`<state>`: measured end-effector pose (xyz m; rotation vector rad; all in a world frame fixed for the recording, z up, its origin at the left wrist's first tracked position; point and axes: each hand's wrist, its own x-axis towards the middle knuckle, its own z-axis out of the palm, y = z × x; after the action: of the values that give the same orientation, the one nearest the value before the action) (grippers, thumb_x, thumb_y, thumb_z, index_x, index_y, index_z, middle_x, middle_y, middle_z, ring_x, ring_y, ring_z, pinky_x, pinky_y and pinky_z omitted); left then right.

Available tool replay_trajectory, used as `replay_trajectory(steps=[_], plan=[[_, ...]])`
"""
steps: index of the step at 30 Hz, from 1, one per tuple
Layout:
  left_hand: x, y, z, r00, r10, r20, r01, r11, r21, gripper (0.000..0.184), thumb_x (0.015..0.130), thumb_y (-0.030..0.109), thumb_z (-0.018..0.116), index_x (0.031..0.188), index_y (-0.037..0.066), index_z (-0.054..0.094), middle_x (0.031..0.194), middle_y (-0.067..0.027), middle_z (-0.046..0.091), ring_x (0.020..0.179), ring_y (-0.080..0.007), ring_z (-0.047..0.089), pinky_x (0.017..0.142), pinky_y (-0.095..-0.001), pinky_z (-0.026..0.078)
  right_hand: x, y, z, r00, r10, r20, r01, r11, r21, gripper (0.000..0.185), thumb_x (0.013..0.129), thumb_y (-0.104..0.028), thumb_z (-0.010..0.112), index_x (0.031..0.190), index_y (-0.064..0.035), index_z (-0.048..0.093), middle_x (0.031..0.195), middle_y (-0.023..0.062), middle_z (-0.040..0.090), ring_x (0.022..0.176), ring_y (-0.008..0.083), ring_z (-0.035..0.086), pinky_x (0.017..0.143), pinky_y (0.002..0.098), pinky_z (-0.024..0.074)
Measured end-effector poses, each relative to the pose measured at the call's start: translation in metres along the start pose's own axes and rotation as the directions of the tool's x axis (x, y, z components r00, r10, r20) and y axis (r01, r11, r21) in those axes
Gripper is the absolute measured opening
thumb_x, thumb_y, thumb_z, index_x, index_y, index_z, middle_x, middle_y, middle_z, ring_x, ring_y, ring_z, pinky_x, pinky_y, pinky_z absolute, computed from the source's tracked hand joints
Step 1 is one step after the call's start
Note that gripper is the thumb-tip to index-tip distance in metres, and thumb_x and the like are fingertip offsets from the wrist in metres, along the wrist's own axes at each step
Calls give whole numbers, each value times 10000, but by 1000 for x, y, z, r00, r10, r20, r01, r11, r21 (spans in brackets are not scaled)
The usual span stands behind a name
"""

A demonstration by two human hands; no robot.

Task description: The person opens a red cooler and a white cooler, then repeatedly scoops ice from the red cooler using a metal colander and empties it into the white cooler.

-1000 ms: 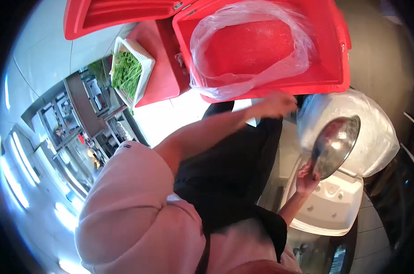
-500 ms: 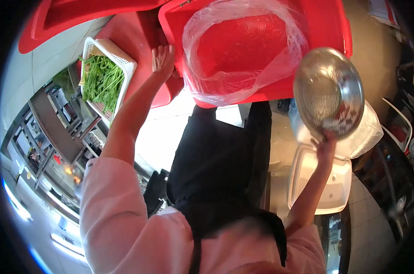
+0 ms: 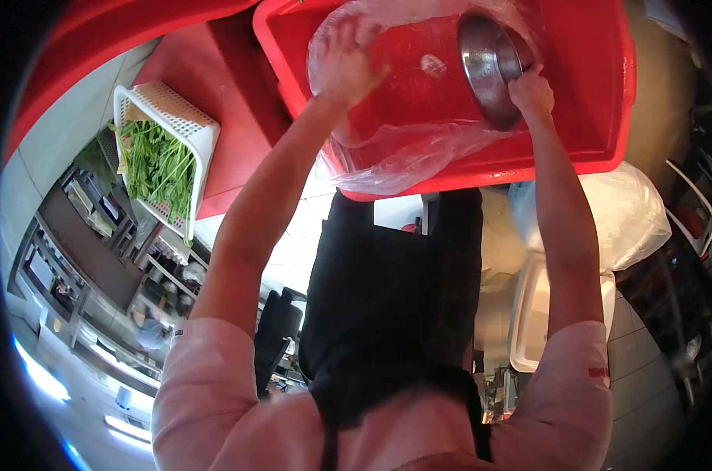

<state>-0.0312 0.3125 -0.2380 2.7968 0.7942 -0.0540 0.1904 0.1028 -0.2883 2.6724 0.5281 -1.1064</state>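
Note:
A shiny metal bowl [image 3: 481,74] is tipped on its side inside the red tub [image 3: 587,102]. My right hand [image 3: 532,93] is closed on the bowl's near right rim. A clear plastic bag [image 3: 419,149] lines part of the tub, its loose edge crumpled along the front. Over the bag's left side, my left hand [image 3: 346,67] has its fingers spread, slightly blurred; whether it touches the plastic I cannot tell. A small whitish lump [image 3: 432,65] shows between the hands, on the bag or the tub's bottom.
Left of the tub, a white perforated basket [image 3: 206,149] of leafy green stalks [image 3: 158,169] stands by a red surface [image 3: 183,67]. On the right are a stuffed translucent bag [image 3: 627,216] and an open white foam box [image 3: 528,322]. Kitchen shelving [image 3: 89,243] stands at the far left.
My right hand has carried the bowl up and left into the tub, tipping it. My left hand has moved right from the tub's outer left side to over the bag.

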Motion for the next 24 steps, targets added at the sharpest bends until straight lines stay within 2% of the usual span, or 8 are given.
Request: replay_trajectory(steps=[1,4,7,8,10,11,18,24], plan=[[9,-3,7,993,-68,-96,83,983,163,439,755,268,595,1148,82,534,1134,-174,515,1152,-298,411,958,-428,333,5,-6,6,999,-3,-38,4,1000,30,635,761,-405,532,1174,50,376,1040,281,559,1010,388,543,851,443,449],[18,-26,35,982,-185,34,165,937,308,353,776,277,562,1083,102,560,1018,-180,581,1040,-317,514,883,-446,403,30,-13,31,999,-43,-13,43,998,50,572,743,-243,537,1202,-18,279,1035,283,555,983,407,546,847,461,444],[38,-92,68,890,-271,366,197,954,226,237,796,265,527,975,122,586,819,-180,618,816,-342,599,730,-473,471,57,-16,71,994,-75,-75,89,977,194,603,722,-206,547,1212,-11,254,1008,285,562,953,406,557,832,472,445],[39,-106,70,995,-23,95,11,992,123,165,813,230,493,878,106,581,679,-171,599,667,-361,599,616,-486,484,69,-13,84,985,-159,-72,171,963,209,612,702,-178,556,1197,2,245,968,286,572,912,414,568,789,476,460],[58,-121,63,945,-193,264,231,966,-120,206,825,225,470,910,59,560,712,-202,590,725,-377,593,628,-456,473,70,-38,101,975,-220,23,215,968,126,641,708,-191,574,1196,46,234,947,268,585,902,389,580,777,444,473],[50,-87,33,954,-263,146,292,924,-246,220,829,227,463,925,48,550,727,-206,590,741,-379,593,635,-439,470,69,-52,108,966,-248,68,242,966,87,657,711,-198,583,1195,68,228,936,258,591,897,376,586,772,427,479],[21,-89,8,982,-158,104,189,871,-453,242,837,160,490,1038,36,543,926,-181,605,880,-324,593,739,-362,464,58,-102,172,890,-455,-19,444,858,258,443,706,-208,581,1025,47,408,880,249,596,846,399,579,711,455,479],[13,-82,-8,977,-177,122,215,846,-488,292,837,166,526,1096,29,534,983,-168,605,919,-278,600,766,-329,466,23,-71,127,872,-472,133,253,665,703,348,759,-135,558,1060,23,481,756,168,613,609,275,611,529,369,487]])
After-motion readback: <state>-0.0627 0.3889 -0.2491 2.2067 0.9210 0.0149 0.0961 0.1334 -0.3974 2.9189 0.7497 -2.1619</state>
